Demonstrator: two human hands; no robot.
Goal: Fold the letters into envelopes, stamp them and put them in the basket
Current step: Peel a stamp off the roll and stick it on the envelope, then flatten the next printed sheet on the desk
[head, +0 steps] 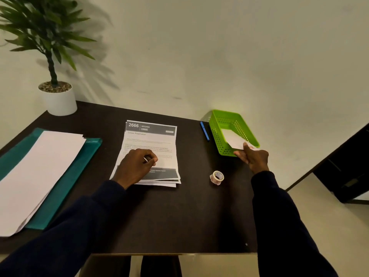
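A stack of printed letters (151, 140) lies at the middle of the dark table (179, 216). My left hand (135, 166) rests on the stack's lower half with its fingers curled under; no sheet is lifted. A green perforated basket (217, 134) stands at the right. Inside it, a white envelope (233, 139) leans against the near rim. My right hand (252, 156) is at that near rim with straight fingers. Its thumb touches the envelope's near end. A roll of stamps (217, 177) sits between my two hands, nearer the right one.
A pile of white envelopes (40, 172) lies on a teal tray (65, 188) at the left. A blue pen (204, 131) lies just left of the basket. A potted plant (57, 96) stands at the back left corner. The table's right edge runs just beyond the basket.
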